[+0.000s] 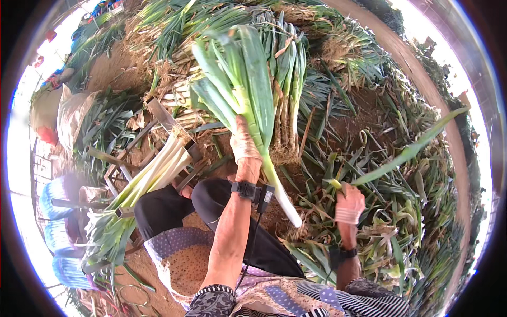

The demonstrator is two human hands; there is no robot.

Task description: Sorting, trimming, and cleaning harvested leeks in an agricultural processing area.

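Upright in front of me, my left hand (245,145) is wrapped round a large leek (240,100). Its broad green leaves fan out above the fist, and its white shank slants down to the right, ending in a small root end. Off to the right, my right hand (349,205) is closed on a torn leek leaf (412,156), whose long blade points up and right. Below and around that hand lies a heap of stripped leaves (364,238). Both hands have a pale wrapping round the palm. No contact shows between the right hand and the leek.
A metal rack (125,212) at my left knee holds a bundle of cleaned leeks (153,171). Unstripped leeks (185,58) with soil on the roots are piled ahead. Blue-and-white striped bundles (59,238) stand at far left. A pale curved strip (422,79) runs along the right side.
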